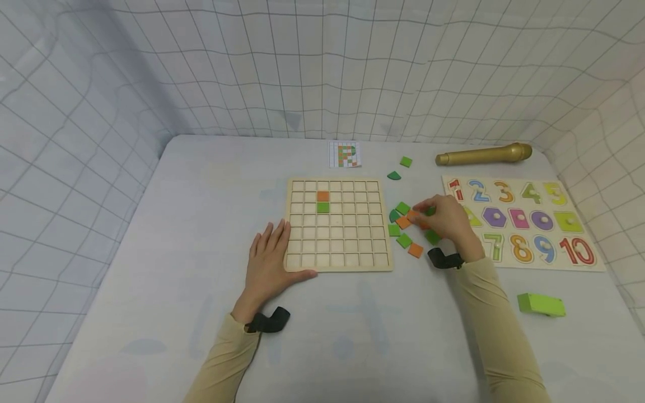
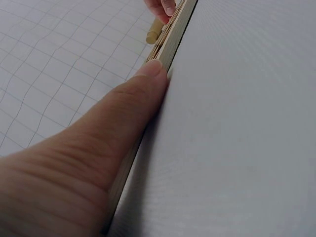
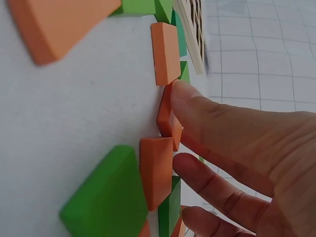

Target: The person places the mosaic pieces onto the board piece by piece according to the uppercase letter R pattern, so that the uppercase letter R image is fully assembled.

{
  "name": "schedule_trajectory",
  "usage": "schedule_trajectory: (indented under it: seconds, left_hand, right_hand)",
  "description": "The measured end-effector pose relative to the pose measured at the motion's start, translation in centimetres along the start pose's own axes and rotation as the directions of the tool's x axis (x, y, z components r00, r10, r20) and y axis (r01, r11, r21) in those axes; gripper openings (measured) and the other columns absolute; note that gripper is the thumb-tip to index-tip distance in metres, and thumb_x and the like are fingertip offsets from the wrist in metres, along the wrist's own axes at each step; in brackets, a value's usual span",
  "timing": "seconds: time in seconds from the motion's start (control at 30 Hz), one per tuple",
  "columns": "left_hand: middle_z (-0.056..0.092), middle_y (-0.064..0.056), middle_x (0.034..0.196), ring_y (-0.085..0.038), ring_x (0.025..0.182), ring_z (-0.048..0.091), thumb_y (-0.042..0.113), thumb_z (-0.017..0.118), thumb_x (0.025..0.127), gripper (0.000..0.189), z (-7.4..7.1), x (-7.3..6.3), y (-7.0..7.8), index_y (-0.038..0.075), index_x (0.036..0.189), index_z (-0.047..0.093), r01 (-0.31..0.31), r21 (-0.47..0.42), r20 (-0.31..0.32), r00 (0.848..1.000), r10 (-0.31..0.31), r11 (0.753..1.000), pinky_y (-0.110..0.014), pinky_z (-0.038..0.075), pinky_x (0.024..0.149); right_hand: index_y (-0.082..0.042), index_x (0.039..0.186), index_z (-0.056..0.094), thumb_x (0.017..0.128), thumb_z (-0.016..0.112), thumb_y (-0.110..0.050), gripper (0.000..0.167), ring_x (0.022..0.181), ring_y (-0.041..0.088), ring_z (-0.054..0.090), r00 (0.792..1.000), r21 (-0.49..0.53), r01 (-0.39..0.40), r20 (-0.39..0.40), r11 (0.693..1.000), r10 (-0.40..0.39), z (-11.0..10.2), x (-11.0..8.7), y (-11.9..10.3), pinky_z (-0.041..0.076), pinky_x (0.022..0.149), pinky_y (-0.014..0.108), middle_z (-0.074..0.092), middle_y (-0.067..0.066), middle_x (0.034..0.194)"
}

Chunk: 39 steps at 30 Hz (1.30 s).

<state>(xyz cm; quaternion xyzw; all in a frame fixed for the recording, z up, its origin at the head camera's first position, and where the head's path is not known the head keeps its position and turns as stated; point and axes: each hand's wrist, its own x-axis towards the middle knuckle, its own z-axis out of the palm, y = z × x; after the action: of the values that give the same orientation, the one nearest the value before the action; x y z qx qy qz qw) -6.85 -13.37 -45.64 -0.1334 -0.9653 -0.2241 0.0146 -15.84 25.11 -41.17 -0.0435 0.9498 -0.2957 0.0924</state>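
A wooden grid board [image 1: 337,246] lies mid-table, with an orange square tile [image 1: 323,196] directly above a green square tile [image 1: 323,207] in its cells. My left hand [image 1: 267,263] rests at the board's lower left corner, fingers extended along the left side. Its thumb [image 2: 143,84] presses the near edge in the left wrist view. To the right of the board, my right hand [image 1: 449,219] pinches an orange tile [image 3: 165,111] between thumb and fingers, within a loose cluster of orange and green tiles. Part of the cluster is hidden under this hand.
A small pattern card [image 1: 345,154] lies behind the board. A green tile [image 1: 406,162] and a dark green quarter-round piece [image 1: 394,176] lie apart from the cluster. Farther right are a gold microphone [image 1: 484,154], a number puzzle board [image 1: 519,226] and a lime green block [image 1: 541,305].
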Motion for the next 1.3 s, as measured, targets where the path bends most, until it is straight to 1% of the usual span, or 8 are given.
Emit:
schedule_trajectory:
  seconds: [0.27, 0.43, 0.57, 0.73, 0.9, 1.07, 1.2, 1.3]
  left_hand:
    - [0.019, -0.012, 0.155, -0.03, 0.142, 0.006, 0.07, 0.07, 0.065, 0.119, 0.1, 0.0, 0.0, 0.005, 0.151, 0.019, 0.001, 0.004, 0.0, 1.0, -0.001, 1.0, -0.048, 0.003, 0.111]
    - [0.019, -0.012, 0.155, -0.03, 0.143, 0.006, 0.07, 0.07, 0.065, 0.12, 0.1, 0.0, 0.0, 0.005, 0.151, 0.019, 0.003, 0.01, 0.0, 1.0, -0.003, 1.0, -0.048, 0.004, 0.111]
    - [0.019, -0.012, 0.155, -0.029, 0.142, 0.006, 0.069, 0.07, 0.065, 0.12, 0.1, -0.1, 0.0, 0.004, 0.151, 0.019, 0.003, 0.004, -0.004, 1.0, -0.003, 1.0, -0.048, 0.004, 0.111]
    - [0.019, -0.012, 0.155, -0.028, 0.143, 0.005, 0.07, 0.07, 0.066, 0.119, 0.2, -0.1, 0.0, 0.005, 0.152, 0.019, 0.002, -0.002, -0.001, 1.0, -0.002, 1.0, -0.048, 0.004, 0.111]
    - [0.019, -0.012, 0.155, -0.029, 0.143, 0.005, 0.07, 0.07, 0.065, 0.119, 0.1, -0.2, 0.0, 0.005, 0.151, 0.019, 0.003, 0.007, -0.003, 1.0, -0.003, 1.0, -0.048, 0.004, 0.111]
    - [0.019, -0.012, 0.155, -0.029, 0.143, 0.005, 0.07, 0.07, 0.066, 0.119, 0.1, -0.1, -0.1, 0.005, 0.152, 0.018, 0.006, 0.01, -0.001, 1.0, -0.006, 1.0, -0.048, 0.004, 0.111]
    - [0.018, -0.011, 0.156, -0.028, 0.143, 0.005, 0.07, 0.07, 0.065, 0.12, 0.1, -0.1, 0.0, 0.005, 0.152, 0.018, 0.006, 0.009, -0.002, 1.0, -0.006, 1.0, -0.047, 0.003, 0.112]
    - [0.018, -0.011, 0.156, -0.028, 0.143, 0.005, 0.069, 0.071, 0.065, 0.12, 0.1, 0.0, 0.0, 0.005, 0.152, 0.018, 0.006, 0.009, -0.002, 1.0, -0.006, 1.0, -0.047, 0.003, 0.112]
  right_hand:
    - [-0.003, 0.103, 0.073, 0.085, 0.073, -0.025, 0.028, 0.081, 0.026, 0.052, 1.0, -0.026, 0.013, -0.022, 1.0, -0.014, 0.3, -0.1, 0.0, 0.041, 0.065, 0.035, 0.064, 0.015, 0.1]
    - [-0.004, 0.101, 0.068, 0.085, 0.073, -0.02, 0.023, 0.076, 0.027, 0.051, 0.999, -0.018, 0.006, -0.035, 1.0, -0.006, 0.5, -0.4, -0.4, 0.039, 0.062, 0.035, 0.063, 0.013, 0.094]
    - [-0.003, 0.099, 0.065, 0.085, 0.073, -0.02, 0.023, 0.077, 0.027, 0.052, 0.998, 0.005, -0.013, -0.056, 1.0, 0.013, 0.6, -0.7, -0.8, 0.04, 0.062, 0.036, 0.061, 0.013, 0.091]
    - [-0.003, 0.093, 0.065, 0.084, 0.074, -0.021, 0.022, 0.067, 0.023, 0.055, 0.995, 0.05, -0.027, -0.091, 0.998, 0.031, 0.4, -1.1, -0.7, 0.042, 0.056, 0.033, 0.064, 0.01, 0.082]
    - [-0.003, 0.086, 0.067, 0.081, 0.077, -0.019, 0.02, 0.057, 0.02, 0.052, 0.99, 0.147, 0.037, -0.137, 0.988, -0.017, 0.5, -0.6, -1.6, 0.039, 0.049, 0.029, 0.064, 0.007, 0.076]
    - [-0.004, 0.084, 0.068, 0.079, 0.08, -0.021, 0.02, 0.061, 0.019, 0.048, 0.98, 0.182, 0.121, -0.177, 0.976, -0.089, 1.5, 0.5, -4.0, 0.035, 0.049, 0.027, 0.063, 0.006, 0.077]
    - [-0.004, 0.083, 0.068, 0.078, 0.08, -0.02, 0.02, 0.063, 0.02, 0.049, 0.975, 0.235, 0.183, -0.169, 0.955, -0.145, 2.5, 1.4, -6.3, 0.038, 0.052, 0.028, 0.065, 0.006, 0.08]
    - [-0.005, 0.082, 0.068, 0.078, 0.08, -0.021, 0.02, 0.063, 0.02, 0.051, 0.97, 0.243, 0.225, -0.15, 0.944, -0.193, 3.4, 2.0, -7.8, 0.039, 0.055, 0.029, 0.065, 0.005, 0.08]
